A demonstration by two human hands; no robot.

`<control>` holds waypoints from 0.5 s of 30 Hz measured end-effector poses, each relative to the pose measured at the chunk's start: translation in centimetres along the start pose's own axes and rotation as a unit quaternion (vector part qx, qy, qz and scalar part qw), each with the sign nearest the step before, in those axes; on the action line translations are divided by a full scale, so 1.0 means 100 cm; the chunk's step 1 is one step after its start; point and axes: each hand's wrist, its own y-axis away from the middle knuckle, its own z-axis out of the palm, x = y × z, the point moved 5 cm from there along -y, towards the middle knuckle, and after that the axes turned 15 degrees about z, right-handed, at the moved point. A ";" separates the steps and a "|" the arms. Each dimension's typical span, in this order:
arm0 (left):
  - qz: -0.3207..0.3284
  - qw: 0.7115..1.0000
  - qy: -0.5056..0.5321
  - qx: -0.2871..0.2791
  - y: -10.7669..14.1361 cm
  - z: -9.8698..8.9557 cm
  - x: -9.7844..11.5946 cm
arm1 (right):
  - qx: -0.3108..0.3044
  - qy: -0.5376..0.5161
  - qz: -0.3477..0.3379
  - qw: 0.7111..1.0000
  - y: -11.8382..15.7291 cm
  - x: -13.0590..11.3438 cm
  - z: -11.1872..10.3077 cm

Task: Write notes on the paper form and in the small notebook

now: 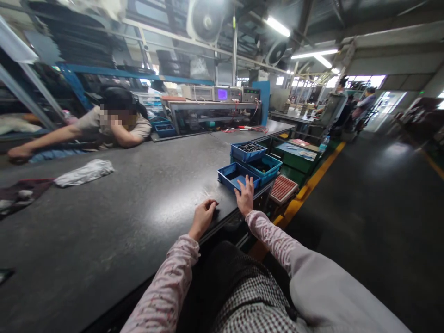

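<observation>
My left hand (203,219) rests close to the near edge of the dark worktable, thumb and fingers pressed together. A small dark bit shows at the fingertips, too small to name. My right hand (245,198) has its fingers spread over the near side of a blue plastic bin (226,180); whether it touches the rim I cannot tell. The bin's visible floor is bare. Behind it stands a teal-blue bin (272,173) with a few dark things inside. Another blue bin (239,155), set at the back, holds many small black parts (250,147).
Across the dark worktable (145,217) a person (114,120) leans on the tabletop. A white cloth (85,173) lies at left. Test instruments (222,94) stand on a rear shelf. Below the right edge sits a tray of reddish pieces (283,188), beside a yellow floor line (317,175).
</observation>
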 end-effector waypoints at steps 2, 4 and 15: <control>0.000 1.000 0.005 -0.001 0.000 0.002 0.001 | -0.012 0.027 0.020 0.999 -0.005 -0.007 0.008; -0.003 1.000 0.013 -0.002 0.002 0.002 0.002 | 0.015 0.048 -0.008 0.999 -0.003 -0.021 0.006; -0.040 0.993 -0.036 0.102 -0.009 -0.114 -0.029 | -0.186 -0.096 -0.312 0.927 0.063 -0.165 0.052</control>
